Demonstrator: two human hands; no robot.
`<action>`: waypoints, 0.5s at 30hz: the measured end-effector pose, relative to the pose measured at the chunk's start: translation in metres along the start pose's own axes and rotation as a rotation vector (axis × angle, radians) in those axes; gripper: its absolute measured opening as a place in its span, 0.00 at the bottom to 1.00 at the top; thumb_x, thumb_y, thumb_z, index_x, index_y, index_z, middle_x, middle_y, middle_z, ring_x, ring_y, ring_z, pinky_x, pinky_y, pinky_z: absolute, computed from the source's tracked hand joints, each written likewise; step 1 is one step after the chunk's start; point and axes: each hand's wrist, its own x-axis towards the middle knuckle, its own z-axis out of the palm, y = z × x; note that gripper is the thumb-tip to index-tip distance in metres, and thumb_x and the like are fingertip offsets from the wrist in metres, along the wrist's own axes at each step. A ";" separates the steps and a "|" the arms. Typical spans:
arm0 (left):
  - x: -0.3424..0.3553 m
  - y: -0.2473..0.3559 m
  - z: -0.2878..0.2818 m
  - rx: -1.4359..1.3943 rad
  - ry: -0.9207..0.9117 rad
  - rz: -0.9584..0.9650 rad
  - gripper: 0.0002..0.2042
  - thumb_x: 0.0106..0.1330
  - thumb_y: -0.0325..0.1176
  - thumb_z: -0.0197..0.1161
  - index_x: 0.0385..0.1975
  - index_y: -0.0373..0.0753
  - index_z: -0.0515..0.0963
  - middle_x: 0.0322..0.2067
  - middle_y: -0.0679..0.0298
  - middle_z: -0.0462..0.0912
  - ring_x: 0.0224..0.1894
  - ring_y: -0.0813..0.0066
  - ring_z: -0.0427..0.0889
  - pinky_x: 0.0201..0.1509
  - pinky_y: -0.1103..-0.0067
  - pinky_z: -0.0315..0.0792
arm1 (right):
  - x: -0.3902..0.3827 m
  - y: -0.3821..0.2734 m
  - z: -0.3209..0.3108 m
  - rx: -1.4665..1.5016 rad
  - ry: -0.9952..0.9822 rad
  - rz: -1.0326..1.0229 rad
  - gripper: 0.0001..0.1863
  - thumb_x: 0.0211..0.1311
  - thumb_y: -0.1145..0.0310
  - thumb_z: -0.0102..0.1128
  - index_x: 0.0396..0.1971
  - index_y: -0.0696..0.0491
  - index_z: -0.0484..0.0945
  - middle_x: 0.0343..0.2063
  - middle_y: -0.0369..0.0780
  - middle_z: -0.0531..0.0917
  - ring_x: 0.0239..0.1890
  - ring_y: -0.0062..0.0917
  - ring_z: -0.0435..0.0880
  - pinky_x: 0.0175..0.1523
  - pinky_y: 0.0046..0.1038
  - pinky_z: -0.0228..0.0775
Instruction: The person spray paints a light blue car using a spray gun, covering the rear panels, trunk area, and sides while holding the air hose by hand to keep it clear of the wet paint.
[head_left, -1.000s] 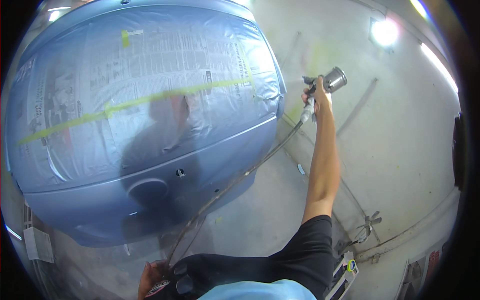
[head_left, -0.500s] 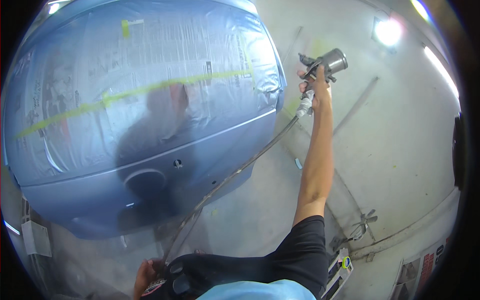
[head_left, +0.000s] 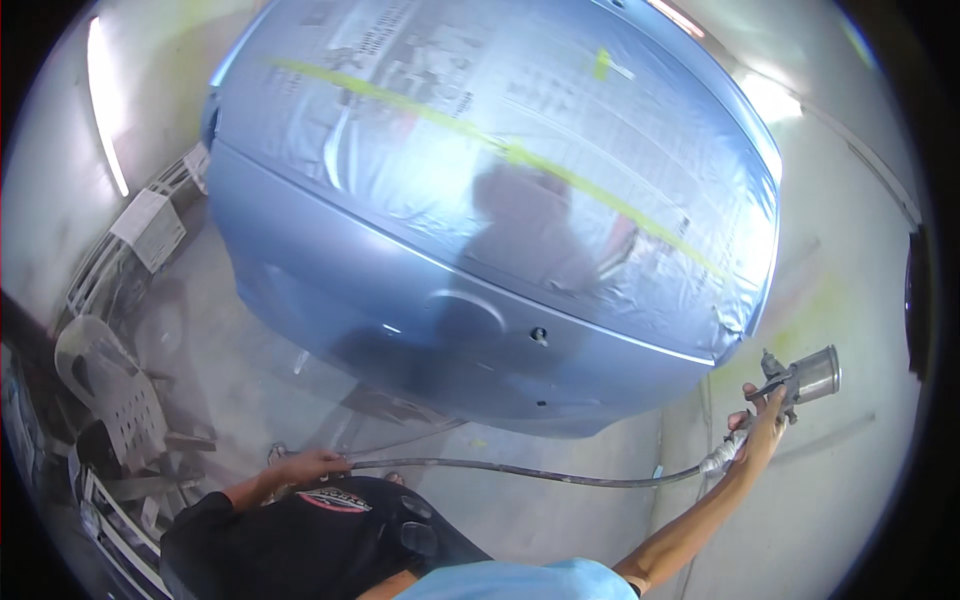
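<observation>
While the right hand (head_left: 762, 428) is wrapped around the grip of a metal spray gun (head_left: 800, 380), fingers closed on the handle, the gun sits out past the lower right corner of the blue car panel (head_left: 420, 330), its cup upright and its nozzle turned toward the panel's edge, apparently so that spray meets the painted strip from the side. Masking paper (head_left: 520, 150) under yellow tape (head_left: 480, 140) covers the upper part of the panel, leaving only the lower blue band bare, which seems the reason for the masking: it shields the covered area from paint. From the gun's base an air hose (head_left: 520, 470) runs below the panel's lower edge to the left hand (head_left: 310, 465), whose fingers are curled shut around it, likely holding the slack clear of the wet surface. A white plastic chair (head_left: 105, 385) stands well apart by the left wall.
</observation>
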 end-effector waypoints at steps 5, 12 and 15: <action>-0.051 -0.019 -0.047 -0.051 0.188 0.059 0.22 0.69 0.51 0.60 0.39 0.34 0.83 0.27 0.71 0.77 0.30 0.83 0.70 0.33 0.82 0.64 | -0.054 -0.067 0.071 0.163 -0.125 -0.070 0.28 0.70 0.42 0.49 0.56 0.50 0.71 0.32 0.39 0.81 0.10 0.15 0.69 0.13 0.14 0.56; -0.133 -0.100 -0.146 -0.398 0.286 0.271 0.19 0.71 0.48 0.58 0.36 0.36 0.82 0.25 0.73 0.76 0.27 0.85 0.71 0.30 0.85 0.64 | -0.182 -0.195 0.228 0.266 -0.404 -0.292 0.26 0.72 0.47 0.48 0.49 0.58 0.75 0.29 0.41 0.81 0.10 0.17 0.71 0.14 0.18 0.60; -0.177 -0.103 -0.176 -0.502 0.331 0.289 0.19 0.72 0.48 0.57 0.36 0.36 0.82 0.27 0.71 0.79 0.28 0.86 0.73 0.31 0.87 0.64 | -0.235 -0.254 0.287 0.312 -0.493 -0.298 0.26 0.71 0.47 0.50 0.48 0.58 0.76 0.29 0.41 0.82 0.10 0.18 0.72 0.14 0.18 0.61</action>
